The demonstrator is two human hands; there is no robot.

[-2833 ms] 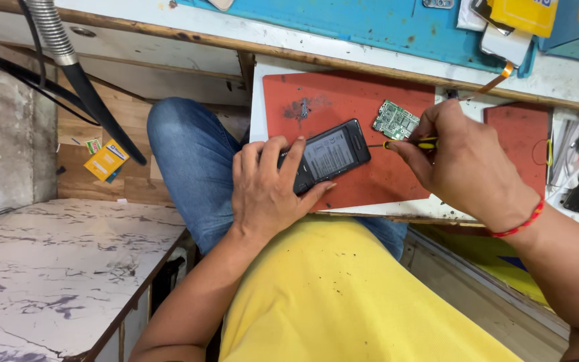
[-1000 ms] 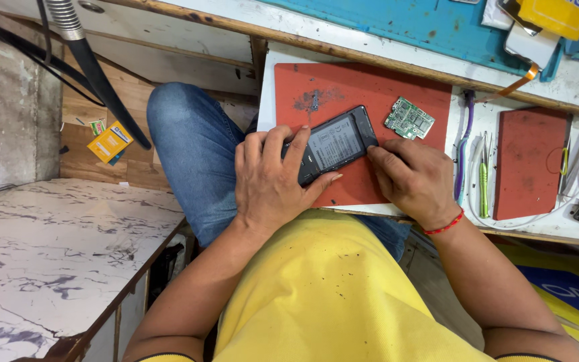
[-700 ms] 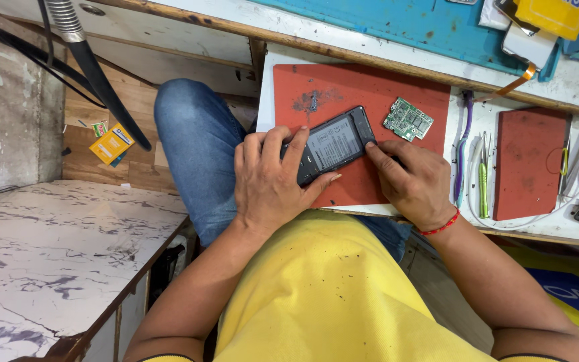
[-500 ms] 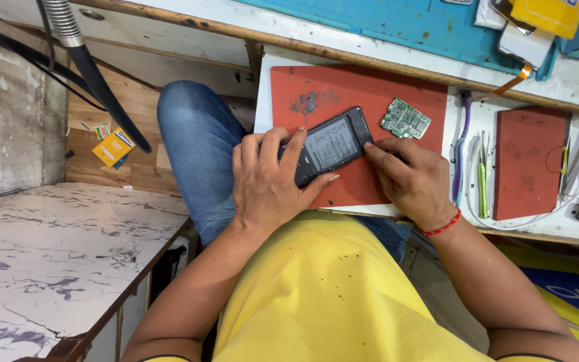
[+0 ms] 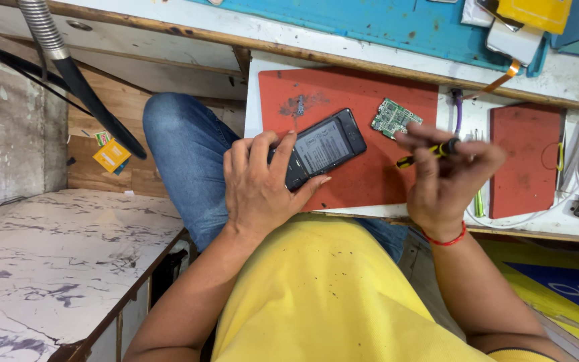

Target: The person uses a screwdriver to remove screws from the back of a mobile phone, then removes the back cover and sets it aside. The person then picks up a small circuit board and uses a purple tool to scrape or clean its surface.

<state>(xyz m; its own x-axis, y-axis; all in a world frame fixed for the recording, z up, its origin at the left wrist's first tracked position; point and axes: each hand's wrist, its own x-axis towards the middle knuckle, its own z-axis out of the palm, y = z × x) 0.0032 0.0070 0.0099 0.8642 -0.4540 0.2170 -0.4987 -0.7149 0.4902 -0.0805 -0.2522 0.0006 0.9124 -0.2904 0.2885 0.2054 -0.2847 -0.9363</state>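
Since a moment ago, right hand [image 5: 447, 177] has lifted off the red mat [image 5: 370, 177], fingers clamped on a screwdriver [image 5: 429, 151]. Left hand [image 5: 259, 184] grips the phone [image 5: 319, 147] at the tabletop's near edge; a weak grip could drop it.

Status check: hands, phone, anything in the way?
Left hand grips phone on red mat. Right hand holds screwdriver, lifted. Circuit board lies beside phone.

the phone [image 5: 319, 147] lies tilted on the red mat [image 5: 363, 100], its rectangular face pale grey inside a black frame, gripped at its near end by the left hand [image 5: 259, 184]. a small yellow-orange packet [image 5: 111, 155] sits low against the wooden wall. a yellow package [image 5: 534, 12] rests at the top edge on the blue board [image 5: 383, 20].
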